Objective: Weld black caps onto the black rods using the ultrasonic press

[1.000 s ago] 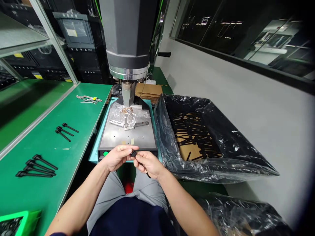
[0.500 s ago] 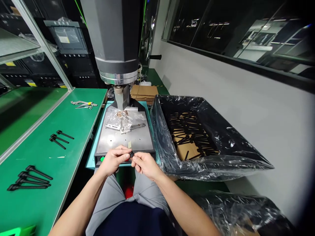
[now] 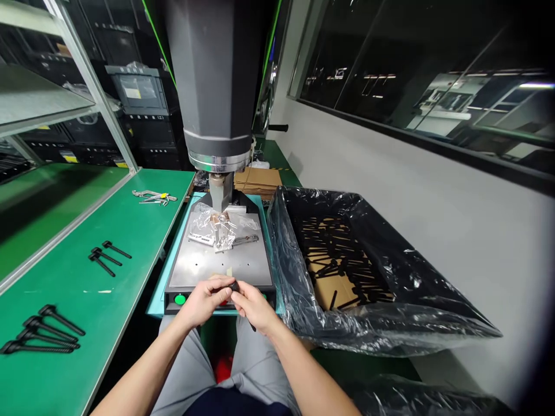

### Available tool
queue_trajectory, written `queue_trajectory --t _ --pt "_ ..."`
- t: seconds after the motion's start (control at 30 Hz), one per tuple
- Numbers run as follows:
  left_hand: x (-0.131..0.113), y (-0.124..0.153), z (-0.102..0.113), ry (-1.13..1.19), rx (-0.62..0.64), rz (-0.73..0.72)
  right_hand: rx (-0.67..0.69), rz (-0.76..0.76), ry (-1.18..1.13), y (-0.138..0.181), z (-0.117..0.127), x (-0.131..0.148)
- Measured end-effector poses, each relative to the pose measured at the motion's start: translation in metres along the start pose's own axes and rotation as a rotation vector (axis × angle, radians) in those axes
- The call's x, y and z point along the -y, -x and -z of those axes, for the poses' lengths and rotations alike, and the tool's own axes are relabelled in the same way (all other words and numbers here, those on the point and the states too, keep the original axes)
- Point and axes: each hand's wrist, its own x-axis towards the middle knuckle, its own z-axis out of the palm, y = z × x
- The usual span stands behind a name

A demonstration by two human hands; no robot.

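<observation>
Press machine point(image 3: 212, 86): tall grey column, standing at the centre of the bench; landmark for all entries.
Lined box point(image 3: 390, 323): black plastic liner, just right of the machine, holding many black pins.
Green bench top point(image 3: 108, 260): left of the machine; bore two groups of black pins point(image 3: 43, 332) and loose metal tools point(image 3: 154, 197).
Steel base plate point(image 3: 203, 268): under the machine head, carrying a clear bag of parts point(image 3: 217, 226).
Left hand point(image 3: 202, 301) and right hand point(image 3: 254, 306): at the plate's front edge, fingers closed together, pinching a small black part point(image 3: 235, 286) between them.
</observation>
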Motion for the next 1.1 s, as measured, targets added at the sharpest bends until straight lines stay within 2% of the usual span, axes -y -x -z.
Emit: queue_trajectory --t 0.1,0.17,0.23,0.4,0.53,0.67,0.8,0.97,1.1 --pt "0.010 -0.009 0.009 0.071 -0.173 0.091 -0.015 -0.044 -0.166 -0.008 0.008 -0.002" --pt "0.016 -0.020 0.019 0.208 -0.312 0.199 -0.094 -0.049 -0.197 -0.018 0.015 -0.004" --pt "0.018 -0.035 0.029 0.345 -0.384 0.249 -0.182 0.000 -0.212 -0.033 0.022 -0.004" --pt "0.011 -0.074 0.045 0.566 -0.383 0.225 -0.343 0.165 -0.181 -0.086 0.032 0.006" --pt "0.003 -0.092 0.040 0.629 -0.437 0.209 -0.314 0.220 -0.108 -0.121 0.032 0.015" --pt "-0.002 -0.096 0.029 0.601 -0.471 0.133 -0.280 0.277 0.003 -0.138 0.029 0.016" --pt "-0.008 -0.093 0.025 0.554 -0.475 0.091 -0.397 0.371 0.122 -0.143 0.025 0.020" --pt "-0.015 -0.092 0.030 0.462 -0.476 0.082 -0.495 0.481 0.386 -0.155 0.019 0.033" --pt "-0.014 -0.095 0.034 0.431 -0.476 0.082 -0.543 0.515 0.408 -0.169 0.013 0.035"
